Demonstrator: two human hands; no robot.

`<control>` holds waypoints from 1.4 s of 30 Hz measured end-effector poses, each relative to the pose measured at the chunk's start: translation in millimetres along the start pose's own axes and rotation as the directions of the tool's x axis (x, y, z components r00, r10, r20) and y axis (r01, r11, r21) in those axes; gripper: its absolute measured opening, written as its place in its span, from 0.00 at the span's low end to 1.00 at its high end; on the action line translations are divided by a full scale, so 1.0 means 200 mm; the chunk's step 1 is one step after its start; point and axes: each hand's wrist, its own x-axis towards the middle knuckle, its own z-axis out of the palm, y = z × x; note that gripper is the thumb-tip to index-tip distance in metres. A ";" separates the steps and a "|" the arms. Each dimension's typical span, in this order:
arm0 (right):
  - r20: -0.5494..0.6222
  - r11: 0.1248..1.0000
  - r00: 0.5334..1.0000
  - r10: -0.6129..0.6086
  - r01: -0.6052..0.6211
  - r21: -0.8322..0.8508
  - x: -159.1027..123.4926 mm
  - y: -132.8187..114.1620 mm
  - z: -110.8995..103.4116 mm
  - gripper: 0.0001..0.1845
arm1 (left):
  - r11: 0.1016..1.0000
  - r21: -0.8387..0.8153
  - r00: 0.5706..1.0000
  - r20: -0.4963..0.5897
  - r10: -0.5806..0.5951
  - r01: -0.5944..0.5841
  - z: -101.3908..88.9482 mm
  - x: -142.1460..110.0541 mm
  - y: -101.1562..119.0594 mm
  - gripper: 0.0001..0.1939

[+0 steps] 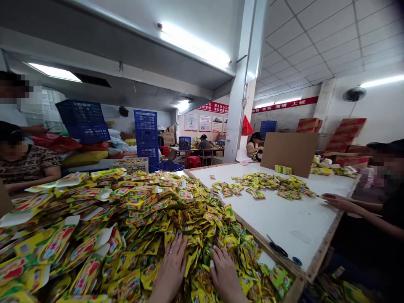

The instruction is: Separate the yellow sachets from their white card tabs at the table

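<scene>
My left hand (171,264), with a ring on one finger, lies palm down on a heap of small yellow and green packets (132,277). Its fingers are stretched out and it grips nothing that I can see. To its right, my right hand (223,269) rests on the same heap, fingers slightly bent and thumb apart; something white is around the thumb. Loose packets fill the space between and around both hands. On the left, the heap has many flat yellow cartons (58,242) with red print and some white flaps standing up.
A wooden-edged white table (303,214) holds more packets (268,183), scissors (277,246) and a cardboard sheet (289,153). A co-worker's hands (342,203) reach over its right side. Other people sit at the left. Blue crates (146,134) stand behind the heap.
</scene>
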 end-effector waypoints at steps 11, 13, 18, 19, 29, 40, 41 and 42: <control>-0.198 0.912 0.971 0.131 -0.040 0.408 0.03 0.08 0.01 0.21 | 0.765 -0.555 0.944 0.150 -0.295 0.327 -0.05 -0.08 -0.04 0.21; -0.225 0.863 0.954 0.196 -0.060 0.501 0.05 0.08 -0.02 0.22 | 0.545 -0.669 0.843 0.247 -0.478 0.505 -0.12 -0.07 -0.02 0.21; -0.231 0.728 0.955 0.188 0.022 0.686 0.08 -0.02 -0.16 0.23 | 0.057 -0.813 0.668 0.433 -0.605 0.579 -0.22 -0.05 0.07 0.31; -0.224 0.704 0.961 0.160 0.048 0.709 0.08 -0.06 -0.19 0.23 | -0.046 -0.834 0.657 0.465 -0.593 0.549 -0.24 -0.04 0.10 0.29; -0.148 0.722 0.962 -0.230 0.270 0.637 -0.08 -0.37 -0.38 0.11 | -0.568 -0.645 0.456 0.764 -0.457 0.512 -0.41 -0.06 0.27 0.10; 0.099 0.716 0.829 -0.550 0.407 0.568 -0.12 -0.51 -0.37 0.21 | -0.274 -0.781 0.803 0.594 -0.054 0.560 -0.50 -0.26 0.32 0.20; 0.093 0.674 0.888 -0.450 0.270 0.688 -0.14 -0.50 -0.33 0.23 | -0.280 -0.778 0.801 0.597 -0.052 0.562 -0.50 -0.29 0.32 0.21; 0.097 0.596 0.933 -0.346 0.139 0.791 -0.16 -0.49 -0.27 0.25 | -0.288 -0.775 0.798 0.600 -0.057 0.563 -0.50 -0.32 0.31 0.23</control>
